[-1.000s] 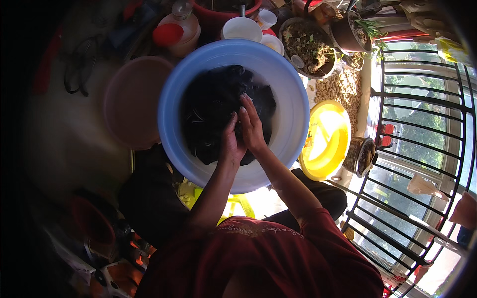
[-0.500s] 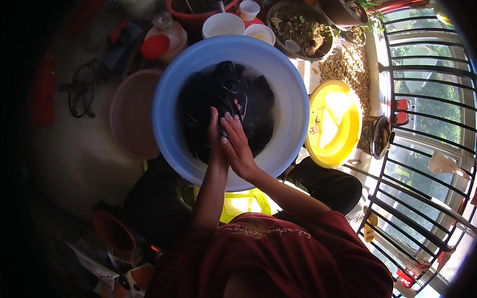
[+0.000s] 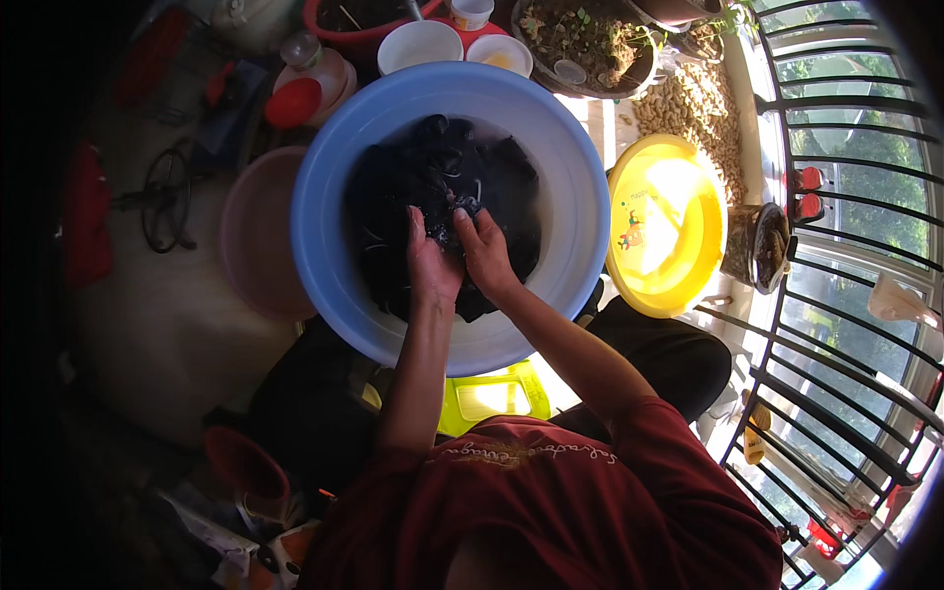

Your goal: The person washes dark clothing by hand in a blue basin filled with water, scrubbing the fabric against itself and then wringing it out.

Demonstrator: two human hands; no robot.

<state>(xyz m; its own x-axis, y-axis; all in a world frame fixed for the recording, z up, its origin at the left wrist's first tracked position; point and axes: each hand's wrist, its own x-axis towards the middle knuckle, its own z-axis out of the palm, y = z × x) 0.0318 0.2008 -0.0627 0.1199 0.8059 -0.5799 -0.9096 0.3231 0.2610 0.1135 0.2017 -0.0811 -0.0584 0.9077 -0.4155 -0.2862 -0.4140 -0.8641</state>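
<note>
A large blue basin (image 3: 326,128) stands between my knees, holding dark wet clothing (image 3: 393,167) in cloudy water. Both of my hands are over its middle with a bunched fold of the dark cloth between them. My left hand (image 3: 433,265) faces palm up, its thumb raised and its fingers partly hidden under the fold. My right hand (image 3: 486,252) curls over the same fold from the right, thumb pointing forward. Both hands look closed on the cloth. Pale streaks show on the fabric, perhaps suds or trim.
A yellow basin (image 3: 627,280) sits at the right, beside a dark jar (image 3: 755,248) and barred windows. A pinkish basin (image 3: 246,231) is at the left. White bowls (image 3: 421,47) and plant pots (image 3: 634,74) line the far side. A yellow-green plastic item (image 3: 462,408) lies below the basin.
My palms, pressed close together before, have moved apart and turned upward around the cloth. The view has shifted slightly.
</note>
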